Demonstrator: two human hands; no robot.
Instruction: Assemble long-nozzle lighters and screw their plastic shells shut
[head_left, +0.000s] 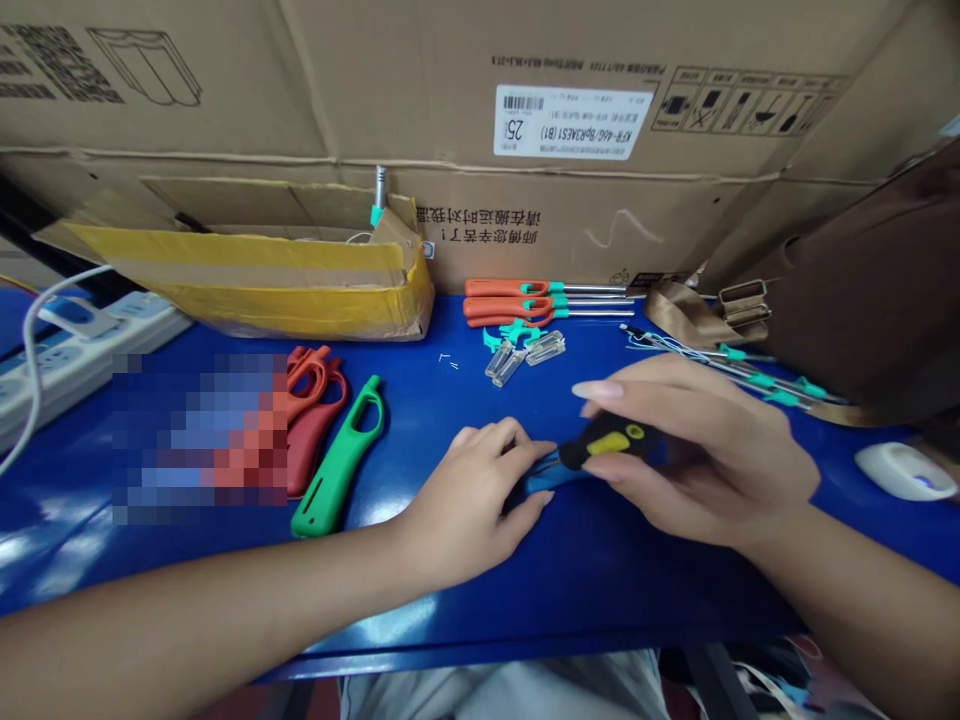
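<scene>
My right hand (pixel 697 450) is closed round the black-and-yellow handle of a short screwdriver (pixel 609 442). Its thin metal shaft points left, towards the fingertips of my left hand (pixel 480 490). Between the thumb and fingers of that left hand is a blue lighter casing (pixel 559 480), pressed down on the table and mostly hidden by both hands. To the left lie a green lighter casing (pixel 337 465) and several red casings (pixel 319 425), partly covered by a blurred patch. Beyond my hands rest clear plastic tanks (pixel 546 347), small teal parts (pixel 514 335) and orange lighters (pixel 506 303) with metal tubes.
A yellow-taped cardboard box (pixel 300 300) stands at the back left, beside a white power strip (pixel 90 355). Metal rods with teal pieces (pixel 765 380) and a brown ribbon (pixel 682 310) lie back right. A white mouse-like object (pixel 904 470) sits at the right. Large cardboard (pixel 360 90) walls the rear.
</scene>
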